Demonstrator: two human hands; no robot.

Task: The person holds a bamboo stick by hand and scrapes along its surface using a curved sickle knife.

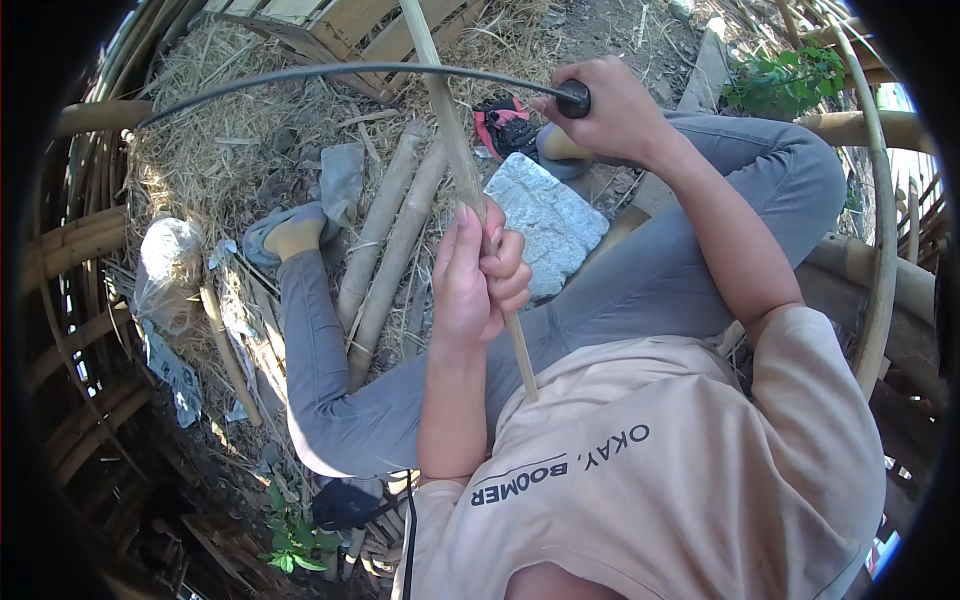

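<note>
My left hand (480,268) is wrapped around a pale split bamboo stick (455,135), which slants from the top of the view down to my shirt front. In my right hand (618,108) is the black handle of a machete, gripped in a closed fist. Its long, thin, curved blade (300,73) reaches far to the left and crosses the stick above my left hand, overlapping it in this view. Below my right hand, between my bent legs, lies a pale stone block (548,222).
Two bamboo poles (385,225) lie on the ground beside the stone. A wooden crate (345,35) stands at the top amid dry straw (215,90). A stuffed plastic bag (170,255) sits at the left. Bamboo framing (875,200) curves around both sides.
</note>
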